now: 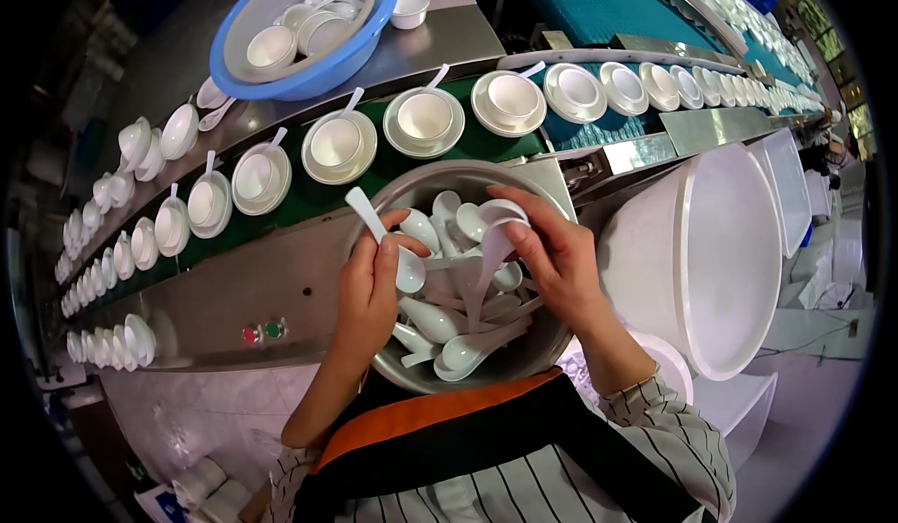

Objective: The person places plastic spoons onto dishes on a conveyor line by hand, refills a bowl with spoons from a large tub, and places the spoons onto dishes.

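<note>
My left hand (374,270) is closed on a white soup spoon (366,214), its handle pointing up and away from me. My right hand (557,256) grips more white spoons (502,214) by their bowls, with a handle hanging downward; how many it holds I cannot tell. Both hands are over a large metal bowl (385,373) in front of my body. Inside the bowl lies a heap of loose white spoons (468,350), pointing in various directions.
Beyond the bowl, a green conveyor belt (385,163) carries saucers with cups (424,116), several with spoons. A blue basin (220,50) of dishes stands behind it. White tubs (645,242) are at the right. Red (250,335) and green buttons (275,327) sit on the metal counter.
</note>
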`<state>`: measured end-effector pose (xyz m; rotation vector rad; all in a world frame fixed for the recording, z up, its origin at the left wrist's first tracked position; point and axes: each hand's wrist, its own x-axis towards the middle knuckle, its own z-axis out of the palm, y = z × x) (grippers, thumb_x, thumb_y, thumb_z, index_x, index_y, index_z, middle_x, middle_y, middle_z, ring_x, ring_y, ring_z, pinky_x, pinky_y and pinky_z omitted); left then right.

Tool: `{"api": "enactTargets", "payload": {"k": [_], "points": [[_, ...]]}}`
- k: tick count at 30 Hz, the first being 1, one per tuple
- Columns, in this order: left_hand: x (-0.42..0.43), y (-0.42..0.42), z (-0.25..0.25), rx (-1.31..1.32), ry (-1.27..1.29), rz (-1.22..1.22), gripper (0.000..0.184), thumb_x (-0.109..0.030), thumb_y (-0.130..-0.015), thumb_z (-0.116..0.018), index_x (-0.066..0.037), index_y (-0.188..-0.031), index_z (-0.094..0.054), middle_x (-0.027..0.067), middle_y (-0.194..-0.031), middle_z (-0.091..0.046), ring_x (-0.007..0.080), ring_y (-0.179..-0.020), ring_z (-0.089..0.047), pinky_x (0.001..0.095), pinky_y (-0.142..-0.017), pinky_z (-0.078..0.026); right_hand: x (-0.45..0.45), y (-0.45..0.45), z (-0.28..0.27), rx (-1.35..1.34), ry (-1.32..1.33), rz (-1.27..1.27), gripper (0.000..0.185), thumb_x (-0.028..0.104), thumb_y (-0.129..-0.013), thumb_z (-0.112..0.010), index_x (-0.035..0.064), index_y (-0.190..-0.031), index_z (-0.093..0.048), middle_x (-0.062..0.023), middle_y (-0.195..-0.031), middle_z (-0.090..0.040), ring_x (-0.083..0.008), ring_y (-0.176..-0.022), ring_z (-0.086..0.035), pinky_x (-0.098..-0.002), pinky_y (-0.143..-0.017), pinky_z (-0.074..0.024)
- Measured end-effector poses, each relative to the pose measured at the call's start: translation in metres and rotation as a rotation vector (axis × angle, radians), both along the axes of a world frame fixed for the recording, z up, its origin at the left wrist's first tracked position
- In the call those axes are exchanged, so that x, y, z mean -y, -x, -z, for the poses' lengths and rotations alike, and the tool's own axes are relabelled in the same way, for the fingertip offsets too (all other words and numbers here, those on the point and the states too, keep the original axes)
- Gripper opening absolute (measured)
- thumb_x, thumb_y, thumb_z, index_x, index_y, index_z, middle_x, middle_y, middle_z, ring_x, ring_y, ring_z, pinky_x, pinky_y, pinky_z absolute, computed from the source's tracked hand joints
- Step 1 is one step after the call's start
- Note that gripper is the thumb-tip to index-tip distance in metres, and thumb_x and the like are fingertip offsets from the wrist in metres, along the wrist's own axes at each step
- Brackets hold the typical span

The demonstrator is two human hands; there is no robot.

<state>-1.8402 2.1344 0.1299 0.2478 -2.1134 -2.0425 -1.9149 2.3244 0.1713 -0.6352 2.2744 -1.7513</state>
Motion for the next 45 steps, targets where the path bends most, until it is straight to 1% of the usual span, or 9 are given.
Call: {"api": "enactTargets", "payload": {"k": [4, 8, 15, 22, 26, 36, 38, 42, 45], "points": [[0.002, -0.001, 0.001, 0.039, -0.029, -0.001, 0.028, -0.015, -0.098, -0.037, 0.0, -0.118, -0.049, 0.0032, -0.077, -0.058, 0.0053, -0.07, -0.05, 0.0197, -0.065, -0.039, 0.0, 0.002, 0.006, -0.083, -0.156, -0.04, 0.041, 0.016, -0.085, -0.064, 0.0049, -0.123, -0.053, -0.015, -0.103, -0.063, -0.02, -0.073, -0.059, -0.028, -0.065, -0.0482], [0.006, -0.001, -0.003, 0.065, -0.045, 0.048, 0.025, -0.016, -0.096, -0.046, 0.0, -0.112, -0.056, 0.001, -0.074, -0.056, 0.0062, -0.071, -0.05, 0.0216, -0.066, -0.039, -0.001, 0.001, 0.01, -0.099, -0.393, -0.211, 0.058, 0.006, -0.077, -0.066, 0.0068, -0.13, -0.044, -0.0214, -0.104, -0.06, -0.0346, -0.077, -0.06, -0.0385, -0.069, -0.0485], [0.016, 0.001, -0.014, 0.105, -0.087, 0.067, 0.026, -0.02, -0.098, -0.042, -0.003, -0.113, -0.055, 0.0028, -0.076, -0.058, 0.0057, -0.066, -0.051, 0.0193, -0.06, -0.04, -0.014, 0.005, -0.003, -0.413, -0.634, -0.156, 0.036, 0.006, -0.079, -0.061, 0.0039, -0.114, -0.054, -0.0221, -0.087, -0.063, -0.0371, -0.076, -0.062, -0.0405, -0.067, -0.0507], [0.028, 0.011, -0.02, 0.136, -0.096, 0.226, 0.02, -0.014, -0.093, -0.049, -0.001, -0.109, -0.051, 0.006, -0.082, -0.061, 0.009, -0.071, -0.057, 0.0221, -0.064, -0.045, -0.027, 0.072, -0.049, -0.171, -0.42, -0.209, 0.017, 0.009, -0.081, -0.062, 0.0027, -0.096, -0.058, -0.0162, -0.078, -0.066, -0.0329, -0.071, -0.064, -0.0358, -0.063, -0.0498], [0.037, 0.027, -0.03, 0.14, -0.08, 0.311, 0.016, -0.008, -0.091, -0.05, -0.001, -0.105, -0.051, 0.0074, -0.085, -0.063, 0.0105, -0.073, -0.058, 0.0241, -0.068, -0.047, -0.02, 0.193, -0.005, -0.936, -0.59, 0.09, 0.009, 0.012, -0.079, -0.064, 0.0057, -0.084, -0.062, -0.0117, -0.075, -0.064, -0.0337, -0.068, -0.062, -0.0386, -0.062, -0.0492], [0.042, 0.081, -0.04, 0.045, -0.114, 0.172, 0.028, -0.005, -0.084, -0.055, 0.002, -0.111, -0.056, 0.0088, -0.091, -0.064, 0.0136, -0.078, -0.061, 0.0258, -0.074, -0.048, 0.026, 0.27, 0.077, -1.074, -0.592, -0.344, 0.017, 0.018, -0.082, -0.06, 0.0081, -0.094, -0.066, -0.0127, -0.093, -0.061, -0.0305, -0.089, -0.058, -0.039, -0.077, -0.0488], [0.043, 0.095, -0.034, -0.008, -0.079, 0.153, 0.028, -0.005, -0.084, -0.056, 0.003, -0.111, -0.057, 0.0085, -0.091, -0.064, 0.0133, -0.077, -0.061, 0.0254, -0.074, -0.048, 0.032, 0.26, 0.06, -1.069, -0.473, -0.272, 0.02, 0.021, -0.085, -0.059, 0.0074, -0.098, -0.066, -0.0133, -0.096, -0.062, -0.0321, -0.088, -0.058, -0.0388, -0.077, -0.0486], [0.037, 0.114, -0.033, -0.019, -0.032, 0.255, 0.028, -0.003, -0.084, -0.056, 0.003, -0.111, -0.058, 0.007, -0.091, -0.065, 0.011, -0.078, -0.061, 0.0238, -0.072, -0.048, 0.041, 0.195, -0.013, 0.062, -0.001, -0.46, 0.03, 0.028, -0.093, -0.054, 0.0017, -0.101, -0.065, -0.0085, -0.088, -0.066, -0.0152, -0.085, -0.062, -0.0276, -0.075, -0.0516], [0.03, 0.125, -0.02, -0.064, 0.109, 0.259, 0.029, -0.003, -0.084, -0.058, 0.002, -0.113, -0.059, 0.0079, -0.094, -0.065, 0.0107, -0.081, -0.061, 0.0235, -0.073, -0.048, 0.035, 0.2, -0.011, 0.029, -0.125, -0.647, 0.025, 0.023, -0.092, -0.057, 0.0026, -0.105, -0.063, -0.0035, -0.092, -0.064, -0.008, -0.082, -0.06, -0.0227, -0.075, -0.0512]]}}
